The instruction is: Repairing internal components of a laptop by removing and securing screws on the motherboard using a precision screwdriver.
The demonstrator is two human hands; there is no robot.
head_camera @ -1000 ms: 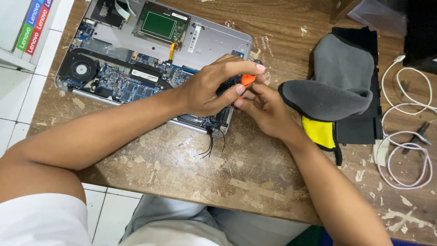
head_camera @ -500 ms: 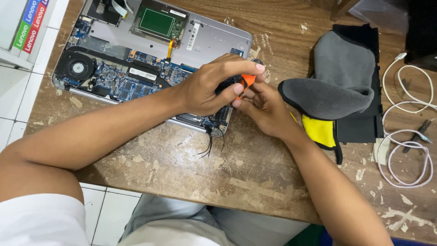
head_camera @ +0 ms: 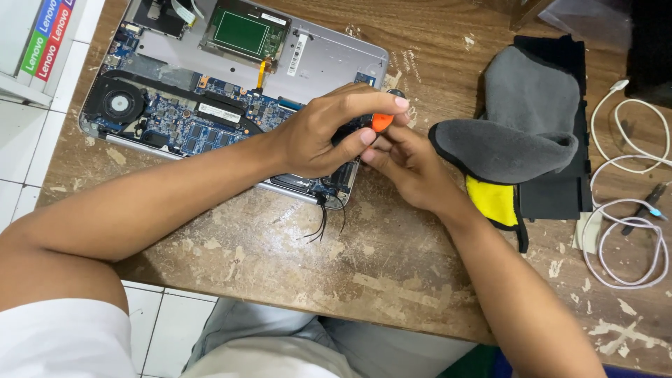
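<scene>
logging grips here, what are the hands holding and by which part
Both the left hand and right hand pinch a small orange-handled tool by its handle; its tip is hidden.

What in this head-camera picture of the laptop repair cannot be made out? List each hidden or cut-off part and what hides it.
- Orange-handled tool: its tip and most of its shaft, covered by the left hand and right hand.
- Opened laptop: the near right corner of its board lies under the left hand; its far edge is cut by the frame's top.
- White cable: its far end runs past the right edge.
</scene>
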